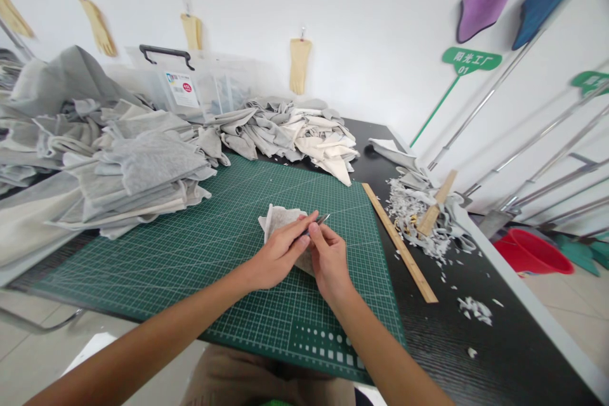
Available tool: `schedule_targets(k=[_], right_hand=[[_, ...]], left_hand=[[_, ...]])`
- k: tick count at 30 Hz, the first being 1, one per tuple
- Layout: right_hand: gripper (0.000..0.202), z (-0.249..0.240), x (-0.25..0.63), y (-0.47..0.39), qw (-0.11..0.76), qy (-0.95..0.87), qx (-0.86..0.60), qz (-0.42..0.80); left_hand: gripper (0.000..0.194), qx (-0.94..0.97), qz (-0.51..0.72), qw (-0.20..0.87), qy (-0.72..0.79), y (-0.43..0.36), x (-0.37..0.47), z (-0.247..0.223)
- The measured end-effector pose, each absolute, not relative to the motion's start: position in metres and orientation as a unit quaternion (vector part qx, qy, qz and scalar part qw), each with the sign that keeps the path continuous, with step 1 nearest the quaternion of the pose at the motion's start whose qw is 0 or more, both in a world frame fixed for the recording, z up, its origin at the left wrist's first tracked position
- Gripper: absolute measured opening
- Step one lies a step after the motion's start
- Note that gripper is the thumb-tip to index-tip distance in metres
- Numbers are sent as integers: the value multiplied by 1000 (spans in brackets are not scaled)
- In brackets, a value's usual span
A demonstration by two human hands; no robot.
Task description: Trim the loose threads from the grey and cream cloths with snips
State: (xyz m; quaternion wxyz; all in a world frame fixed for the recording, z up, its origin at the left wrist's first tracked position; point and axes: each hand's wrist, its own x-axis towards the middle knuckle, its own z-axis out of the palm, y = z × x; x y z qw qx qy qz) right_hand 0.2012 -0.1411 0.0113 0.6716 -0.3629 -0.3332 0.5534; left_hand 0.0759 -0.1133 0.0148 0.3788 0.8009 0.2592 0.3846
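Observation:
My left hand point(278, 257) and my right hand point(329, 258) meet over a small folded piece of grey cloth point(280, 217) on the green cutting mat point(223, 254). A small pointed metal tool point(323, 219) sticks out between the fingertips, its tip toward the upper right. The left fingers are closed around its lower part; its exact kind is hidden. The right thumb and forefinger are pinched against the left fingertips, and what they grip cannot be made out. Part of the cloth lies beneath both hands.
Stacked grey cloths point(147, 165) cover the left side, with more cloth point(295, 130) behind the mat. A wooden ruler point(399, 241) lies along the right edge, beside white scraps point(423, 228) and another wooden strip point(438, 203). A clear plastic box point(152, 92) stands behind.

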Motion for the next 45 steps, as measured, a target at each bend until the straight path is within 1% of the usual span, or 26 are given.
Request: schedule_targets(k=[6,11,18,25,30,35,41,45], right_hand=[[11,9,202,-140,674,-334,-363,550],[17,11,201,-141,666,-345,-353,559],[16,10,201,-141,671,-345,-362,548],[17,11,202,-140,672,-328,-349,565],[11,13,204,-140,680,-322,-345,562],[15,15,205,-139,687,-319,-349,551],[19,16,211,-137,703,-306,-352,537],[19,16,213,-136,711,-296,-343,538]], left_hand=[[45,805,380,376,257,-113,75,15],[46,798,381,381,270,-112,74,14],[47,802,375,381,266,-113,75,15],[48,805,380,372,264,-114,74,17],[50,795,406,365,264,-113,75,18],[49,779,429,358,282,-112,74,21],[44,754,449,357,321,-112,74,18],[42,735,464,371,326,-112,74,15]])
